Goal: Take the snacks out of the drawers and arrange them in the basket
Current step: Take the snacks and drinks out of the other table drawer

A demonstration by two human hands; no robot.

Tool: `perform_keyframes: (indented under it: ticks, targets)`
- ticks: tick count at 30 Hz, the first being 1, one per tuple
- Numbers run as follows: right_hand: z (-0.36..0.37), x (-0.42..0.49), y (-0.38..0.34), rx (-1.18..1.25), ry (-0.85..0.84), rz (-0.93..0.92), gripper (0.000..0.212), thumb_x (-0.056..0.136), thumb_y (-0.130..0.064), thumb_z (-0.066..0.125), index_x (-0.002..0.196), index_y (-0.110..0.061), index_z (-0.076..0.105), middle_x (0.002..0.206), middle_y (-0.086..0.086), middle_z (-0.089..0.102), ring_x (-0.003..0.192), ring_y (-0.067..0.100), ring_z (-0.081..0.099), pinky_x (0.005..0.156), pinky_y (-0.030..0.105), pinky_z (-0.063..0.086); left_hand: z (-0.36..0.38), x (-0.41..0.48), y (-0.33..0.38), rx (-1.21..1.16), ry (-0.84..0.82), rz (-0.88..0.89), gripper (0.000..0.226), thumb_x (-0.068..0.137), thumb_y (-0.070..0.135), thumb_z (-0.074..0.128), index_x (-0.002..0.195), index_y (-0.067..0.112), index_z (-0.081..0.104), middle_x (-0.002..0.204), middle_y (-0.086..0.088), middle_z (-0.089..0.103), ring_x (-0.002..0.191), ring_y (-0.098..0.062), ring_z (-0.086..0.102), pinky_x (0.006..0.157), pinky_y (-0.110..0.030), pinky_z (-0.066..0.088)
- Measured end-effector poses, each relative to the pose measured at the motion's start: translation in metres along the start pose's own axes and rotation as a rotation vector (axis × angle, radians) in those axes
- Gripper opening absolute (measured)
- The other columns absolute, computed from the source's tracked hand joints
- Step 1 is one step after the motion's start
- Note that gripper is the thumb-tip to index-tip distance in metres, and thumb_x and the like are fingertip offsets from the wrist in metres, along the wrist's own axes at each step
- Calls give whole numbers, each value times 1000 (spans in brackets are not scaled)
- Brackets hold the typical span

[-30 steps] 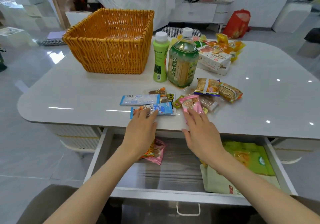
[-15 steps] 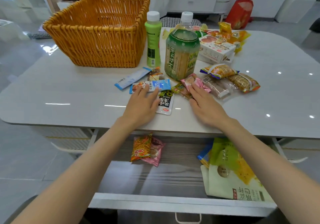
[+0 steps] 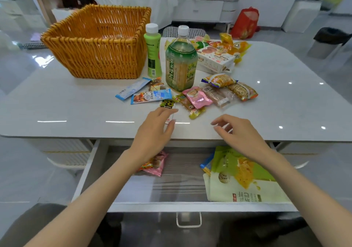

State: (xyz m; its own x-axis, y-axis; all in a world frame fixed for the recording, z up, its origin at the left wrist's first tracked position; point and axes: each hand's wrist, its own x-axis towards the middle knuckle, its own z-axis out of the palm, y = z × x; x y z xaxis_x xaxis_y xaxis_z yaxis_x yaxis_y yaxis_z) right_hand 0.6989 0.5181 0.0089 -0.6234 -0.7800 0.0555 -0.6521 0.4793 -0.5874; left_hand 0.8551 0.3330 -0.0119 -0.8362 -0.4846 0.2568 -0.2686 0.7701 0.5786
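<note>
Snacks lie in two places in the head view. Most are spread on the table [image 3: 57, 109] in front of the wicker basket [image 3: 91, 37]. The rest sit in the open drawer [image 3: 85, 170] below the table's near edge.

The left hand [image 3: 156, 130] has fairly straight fingers laid flat over the near end of a black-and-green sachet [image 3: 167, 103], with the thumb alongside; no clear pinch shows. The sachet's long axis runs away from the person, and its far end pokes out beyond the fingertips. The right hand [image 3: 238, 132] hovers over the table edge with fingers loosely curled, holding nothing.

In the drawer, a pink-and-orange packet [image 3: 155, 164] lies right under the left wrist. A large green-and-yellow pouch [image 3: 238, 172] lies under the right forearm, with a blue packet [image 3: 206, 165] just beside it.

The basket stands at the far left of the table, beyond and to the left of the left hand, well apart from the right. So I judge the left hand the nearer one for carrying the sachet there, and the right better placed to drop onto the pouch.
</note>
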Motion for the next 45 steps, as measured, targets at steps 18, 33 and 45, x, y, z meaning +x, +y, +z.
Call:
perform_keyframes:
  ticks: [18, 33, 45]
  targets:
    - [22, -22, 121, -483, -476, 256, 87, 82, -42, 68, 150, -16, 21, 154, 9, 26, 141, 32, 24, 116, 44, 22, 123, -46, 28, -120, -818, -233, 45, 95, 31, 55, 139, 21, 45, 129, 1, 58, 114, -15, 56, 92, -20, 39]
    - [40, -53, 79, -506, -83, -318, 11, 85, -43, 65, 89, -35, 73, 85, -17, 72, 72, 14, 54, 54, 30, 50, 137, -48, 5, -322, -808, -649, 60, 73, 43, 76, 125, 19, 56, 134, -7, 54, 135, -27, 37, 113, -38, 31]
    - [4, -58, 43, -194, -7, -220, 20, 89, -37, 61, 105, -32, 72, 74, -25, 52, 81, 9, 47, 64, 35, 46, 85, -53, -6, -607, -891, -762, 74, 58, 50, 88, 120, 25, 57, 123, 2, 56, 108, -18, 46, 87, -33, 44]
